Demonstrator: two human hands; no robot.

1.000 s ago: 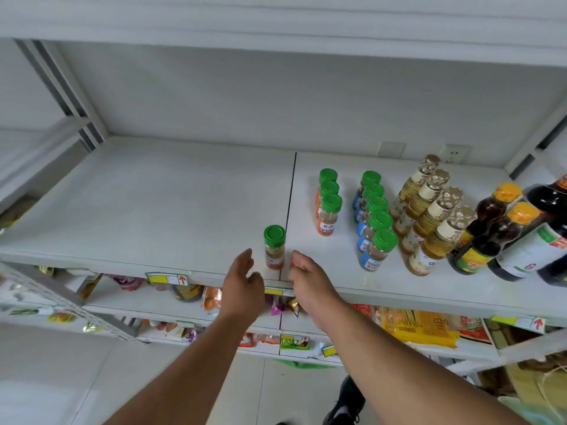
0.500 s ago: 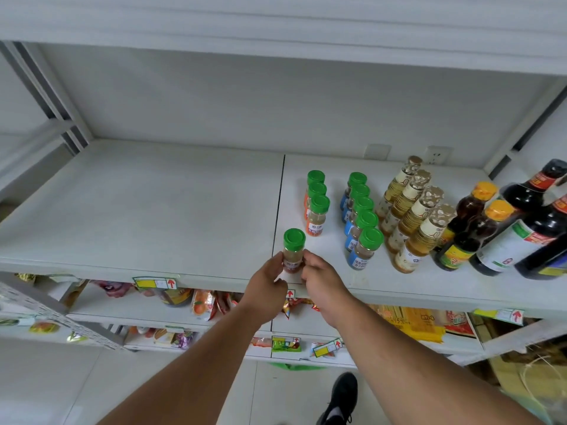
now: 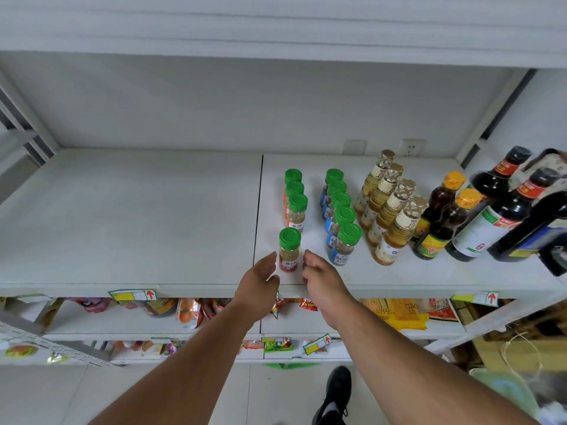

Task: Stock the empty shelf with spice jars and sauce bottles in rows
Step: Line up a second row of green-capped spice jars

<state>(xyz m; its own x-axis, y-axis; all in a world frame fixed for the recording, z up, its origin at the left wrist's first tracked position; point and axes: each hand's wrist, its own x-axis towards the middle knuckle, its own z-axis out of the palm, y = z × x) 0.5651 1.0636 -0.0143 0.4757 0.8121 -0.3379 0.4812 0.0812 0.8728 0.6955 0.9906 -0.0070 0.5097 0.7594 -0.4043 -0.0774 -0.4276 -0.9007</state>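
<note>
A green-capped spice jar with a red label [image 3: 289, 250] stands upright near the front edge of the white shelf [image 3: 138, 216], just right of the seam between its panels. My left hand [image 3: 259, 282] is just left of the jar and my right hand [image 3: 320, 279] just right of it, both with fingers apart and a small gap to the glass. Behind the jar runs a row of three orange-labelled spice jars [image 3: 296, 207]. Further right come a row of blue-labelled spice jars [image 3: 342, 216], a row of pale yellow sauce bottles [image 3: 389, 207], two orange-capped bottles [image 3: 445, 219] and dark sauce bottles [image 3: 503, 210].
The shelf's left panel is bare. An upper shelf [image 3: 276, 32] overhangs close above. Lower shelves [image 3: 368, 328] hold snack packets, with price tags [image 3: 132, 295] clipped to the front edges. A wall socket [image 3: 411, 147] sits behind the bottles. My shoe [image 3: 336, 394] is on the floor below.
Both hands closed on the single jar and slid it right across the seam, in line with the orange-labelled row. Now they have let go and sit slightly apart from it.
</note>
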